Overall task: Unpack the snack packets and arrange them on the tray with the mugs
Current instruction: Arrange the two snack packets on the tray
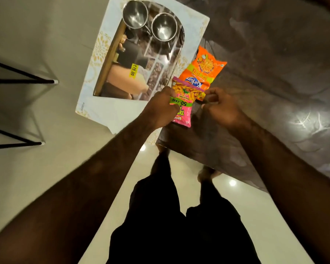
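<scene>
Dim, warm, glare-spotted, edge-warped

The tray (95,111) lay at eleven o'clock from my hands, with two mugs (135,14) (164,27) side by side on its far end. One packet (202,71) lay on the table (274,73) at twelve o'clock, beside the tray's right edge, partly under the packet I held (183,100).

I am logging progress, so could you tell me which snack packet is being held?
The pink packet, gripped by both hands; the orange packet lies untouched beyond it.
</scene>
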